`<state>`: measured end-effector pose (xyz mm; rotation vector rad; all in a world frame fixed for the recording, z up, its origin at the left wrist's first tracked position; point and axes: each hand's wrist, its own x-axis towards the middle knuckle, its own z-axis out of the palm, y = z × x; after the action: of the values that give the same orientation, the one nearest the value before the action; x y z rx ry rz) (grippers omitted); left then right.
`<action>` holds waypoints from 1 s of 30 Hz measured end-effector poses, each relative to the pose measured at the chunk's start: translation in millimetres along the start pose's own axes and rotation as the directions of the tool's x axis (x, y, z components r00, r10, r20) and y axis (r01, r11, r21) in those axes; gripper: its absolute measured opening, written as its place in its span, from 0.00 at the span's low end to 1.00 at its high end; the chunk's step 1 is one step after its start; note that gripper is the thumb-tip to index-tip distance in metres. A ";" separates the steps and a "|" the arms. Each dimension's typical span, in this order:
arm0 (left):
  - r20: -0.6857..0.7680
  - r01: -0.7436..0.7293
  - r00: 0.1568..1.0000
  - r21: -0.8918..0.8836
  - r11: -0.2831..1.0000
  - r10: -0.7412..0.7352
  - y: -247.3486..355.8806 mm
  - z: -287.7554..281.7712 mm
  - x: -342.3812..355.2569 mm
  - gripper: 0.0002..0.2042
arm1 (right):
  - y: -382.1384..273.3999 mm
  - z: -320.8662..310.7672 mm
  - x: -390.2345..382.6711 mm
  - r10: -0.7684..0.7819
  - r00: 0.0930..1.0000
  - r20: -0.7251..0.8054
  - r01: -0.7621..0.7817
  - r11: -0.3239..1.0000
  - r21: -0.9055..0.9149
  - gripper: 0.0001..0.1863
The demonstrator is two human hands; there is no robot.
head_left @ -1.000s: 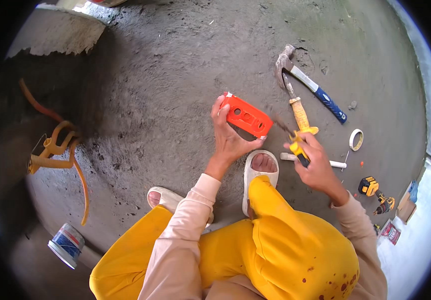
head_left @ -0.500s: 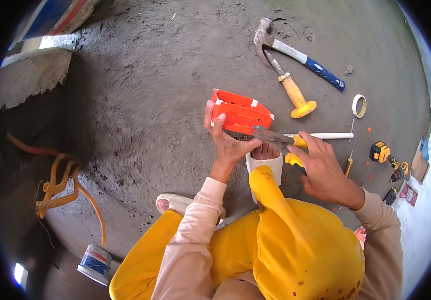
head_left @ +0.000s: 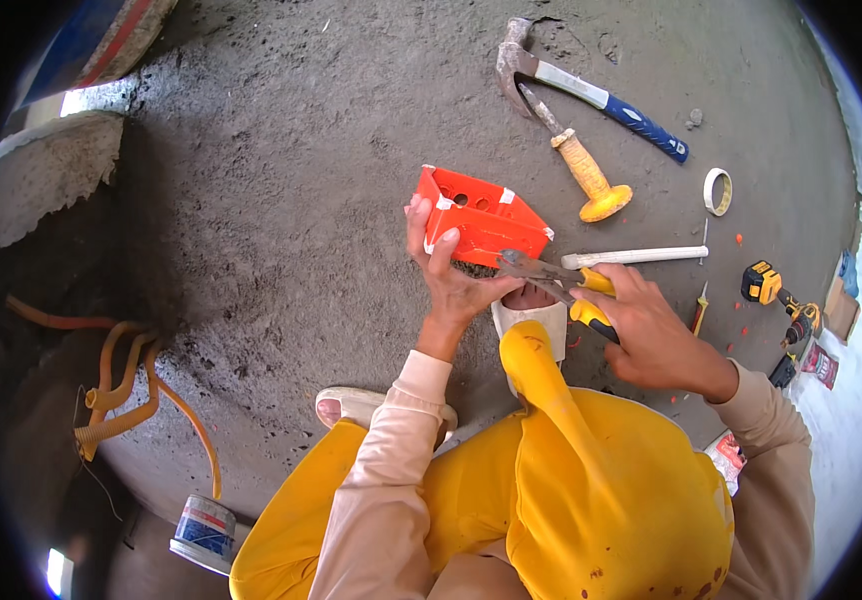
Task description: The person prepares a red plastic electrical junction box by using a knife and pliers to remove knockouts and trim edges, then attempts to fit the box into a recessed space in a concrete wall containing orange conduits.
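My left hand (head_left: 451,283) grips an orange plastic electrical box (head_left: 483,232) by its left end, fingers on the outside and over the edge. White tape patches sit on the box's corners, and round holes show in its far wall. In my right hand (head_left: 648,328) is a pair of pliers (head_left: 547,272) with yellow and black handles. Their metal jaws meet the near lower edge of the box, close to my left thumb. Whether the jaws bite into the plastic I cannot tell. Below the jaws is my sandalled foot (head_left: 533,312).
On the rough concrete floor lie a claw hammer (head_left: 606,100), a yellow-handled chisel (head_left: 586,172), a tape roll (head_left: 718,191), a white tube (head_left: 641,256), a screwdriver (head_left: 700,310) and a cordless drill (head_left: 779,297). Orange conduits (head_left: 123,375) rise at the left near a small bucket (head_left: 205,532).
The box has tipped so that more of its holed far wall shows. The pliers stay at its near edge, their handles slightly lower in view. The whole view has shifted a little.
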<state>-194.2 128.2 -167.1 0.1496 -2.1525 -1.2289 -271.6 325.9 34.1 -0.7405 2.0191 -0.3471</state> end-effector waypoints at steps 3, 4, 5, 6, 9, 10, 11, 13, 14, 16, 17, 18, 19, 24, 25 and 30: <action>-0.017 0.003 1.000 -0.004 1.000 -0.003 -1.5 -0.4 -0.8 0.54 | -1.7 1.4 1.2 0.001 1.000 -0.008 -0.001 1.000 0.020 0.36; -0.002 -0.001 1.000 -0.015 1.000 0.001 -3.8 -2.8 -0.9 0.54 | -1.8 2.2 2.0 -0.004 1.000 -0.018 0.004 0.999 0.038 0.36; 0.014 -0.005 1.000 -0.026 1.000 0.005 -5.3 -4.0 -1.2 0.54 | -1.3 2.3 2.4 -0.002 1.000 -0.020 0.003 0.999 0.038 0.36; 0.015 -0.006 1.000 -0.027 1.000 0.006 -6.2 -3.5 -1.6 0.54 | -0.5 2.3 3.1 0.000 1.000 -0.027 0.001 0.999 0.034 0.37; 0.023 -0.024 0.999 -0.024 0.999 0.025 -6.6 -4.3 -0.3 0.53 | 1.6 1.4 3.9 -0.006 1.000 -0.025 0.006 1.000 0.018 0.37; 0.024 -0.017 1.000 -0.023 1.000 0.018 -6.9 -4.6 -0.3 0.53 | 2.0 0.5 3.5 -0.014 1.000 -0.018 0.014 1.000 0.003 0.37; 0.024 -0.010 1.000 -0.023 1.000 0.011 -7.1 -4.8 -0.4 0.52 | 1.5 0.1 3.2 -0.014 1.000 -0.018 0.014 1.000 0.004 0.37; 0.026 -0.015 1.000 -0.020 1.000 0.016 -7.9 -4.7 -0.4 0.53 | 0.5 -0.5 2.9 -0.016 1.000 -0.014 0.016 1.000 0.003 0.37; 0.028 -0.021 0.999 -0.017 1.000 0.021 -8.3 -4.7 -0.5 0.53 | 0.5 -0.5 3.2 -0.017 1.000 -0.015 0.017 1.000 0.003 0.37; 0.028 -0.024 0.999 -0.013 1.000 0.025 -8.8 -5.0 -0.9 0.53 | 0.4 -0.5 3.8 -0.035 0.999 -0.019 0.035 0.999 0.001 0.37; 0.029 -0.026 0.999 -0.009 1.000 0.027 -8.8 -5.0 -1.2 0.53 | -0.2 -0.7 4.2 -0.035 0.999 -0.019 0.035 0.999 0.002 0.37; 0.030 -0.027 0.999 -0.010 1.000 0.027 -8.7 -4.8 -1.4 0.53 | -1.2 -1.1 4.5 -0.029 1.000 -0.012 0.029 1.000 -0.001 0.37; 0.027 -0.026 0.999 -0.009 1.000 0.026 -8.2 -4.6 -1.1 0.53 | -1.5 -1.0 4.6 -0.022 1.000 -0.005 0.022 1.000 -0.002 0.37; 0.023 -0.029 0.999 -0.009 1.000 0.029 -7.2 -5.2 0.6 0.53 | 0.2 0.1 5.2 -0.027 1.000 -0.002 0.027 1.000 0.011 0.35; 0.033 -0.034 0.999 -0.009 0.999 0.034 -8.0 -6.0 0.4 0.53 | 0.6 0.5 5.2 -0.019 1.000 0.004 0.019 1.000 0.015 0.35; 0.041 -0.042 0.998 -0.015 0.999 0.042 -8.9 -7.3 -0.4 0.53 | 4.3 5.2 5.0 -0.040 0.999 -0.017 0.040 0.999 0.011 0.34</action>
<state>-191.4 118.1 -171.9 0.0732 -2.1707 -1.2325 -270.7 326.4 25.8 -0.7746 2.0185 -0.3886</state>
